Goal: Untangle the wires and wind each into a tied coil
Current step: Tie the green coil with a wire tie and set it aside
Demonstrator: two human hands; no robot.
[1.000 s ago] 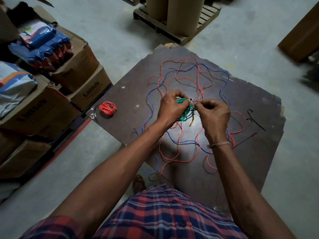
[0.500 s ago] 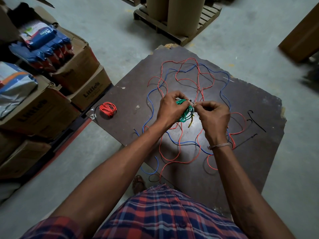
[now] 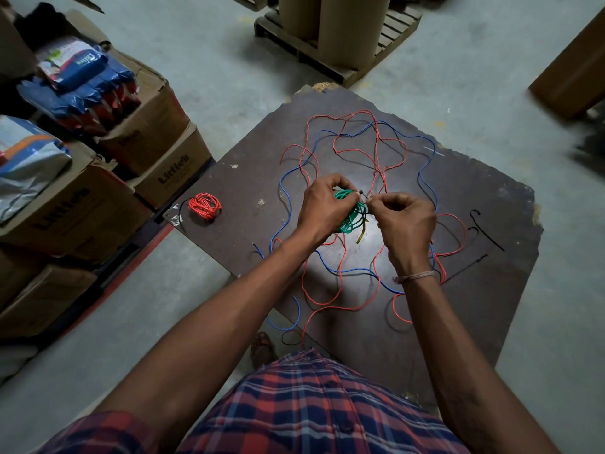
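At the far left, brown cardboard boxes (image 3: 82,204) are stacked; blue and red plastic packets (image 3: 85,90) are held in the open top box. Further right, a tied red wire coil (image 3: 205,206) is laid near the left edge of the dark brown board bench (image 3: 491,224). At the bench's middle, a green wire coil (image 3: 352,214) is gripped by the left hand (image 3: 324,211), fingers curled round it. A thin black tie (image 3: 362,193) at the coil's top is pinched by the right hand (image 3: 406,224). Loose red wires (image 3: 360,139) and blue wires (image 3: 288,191) are spread, tangled, across the bench beneath both hands. At the right, spare black ties (image 3: 487,231) are laid apart on the bench.
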